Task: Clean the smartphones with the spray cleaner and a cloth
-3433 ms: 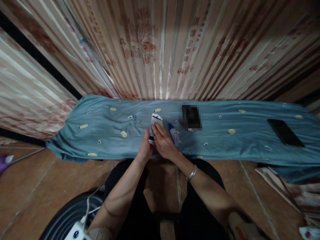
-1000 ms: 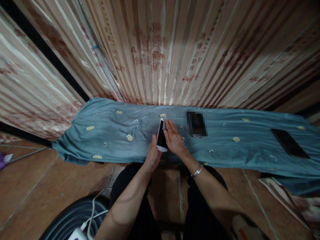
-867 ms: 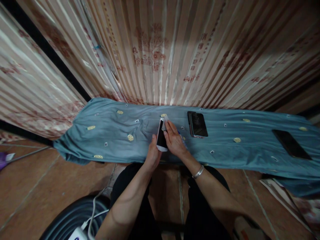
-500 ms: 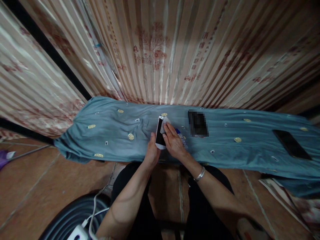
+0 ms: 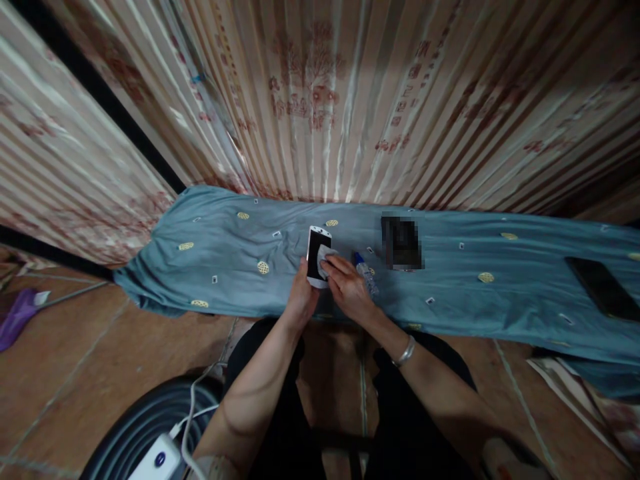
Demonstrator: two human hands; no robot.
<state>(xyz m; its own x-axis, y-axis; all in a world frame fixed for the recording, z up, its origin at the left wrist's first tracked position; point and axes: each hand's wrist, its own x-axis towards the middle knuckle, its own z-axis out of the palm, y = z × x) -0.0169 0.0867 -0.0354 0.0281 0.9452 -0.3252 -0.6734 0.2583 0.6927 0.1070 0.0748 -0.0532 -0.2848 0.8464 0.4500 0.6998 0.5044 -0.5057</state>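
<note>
Blue-clothed tabletop (image 5: 225,267): left hand (image 5: 301,298) clamped on white phone (image 5: 318,255), right hand (image 5: 350,288) pinching wipe (image 5: 326,253) against screen; bottle (image 5: 365,273) just right of hands.

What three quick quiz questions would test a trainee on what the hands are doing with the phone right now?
1. True or false: the left hand holds the white phone.
2. What does the right hand press on the screen: A) small wipe B) pen C) key?
3. Which side of the white phone is the small bottle with the blue cap on the blue cloth?

Key: 1 true; 2 A; 3 the right.
</note>
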